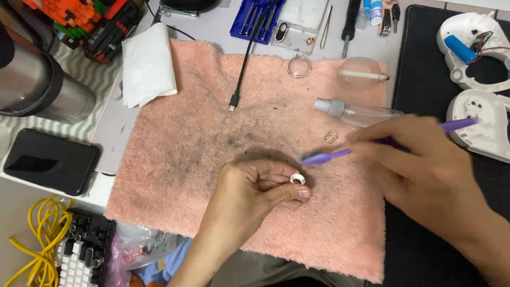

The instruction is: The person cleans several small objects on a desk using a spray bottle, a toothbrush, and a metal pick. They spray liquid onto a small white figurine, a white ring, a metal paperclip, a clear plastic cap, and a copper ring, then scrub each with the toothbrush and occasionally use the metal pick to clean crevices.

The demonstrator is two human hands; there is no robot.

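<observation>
While the left hand (255,186) is pinching a small white ring (297,179) over the pink towel (186,149), the right hand (419,165) is gripping a purple brush (326,156), its tip just beside the ring. A spray bottle (356,110) is lying near behind them.

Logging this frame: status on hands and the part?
Left hand pinches small white ring over pink towel. Right hand grips purple brush, head next to the ring. Spray bottle and small spring lie nearby.

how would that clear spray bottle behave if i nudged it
The spray bottle lies on its side, so being round it may roll, though the fluffy pink towel should slow it. It looks like thin clear plastic and nearly empty, so it is probably light and easily shoved.
</observation>
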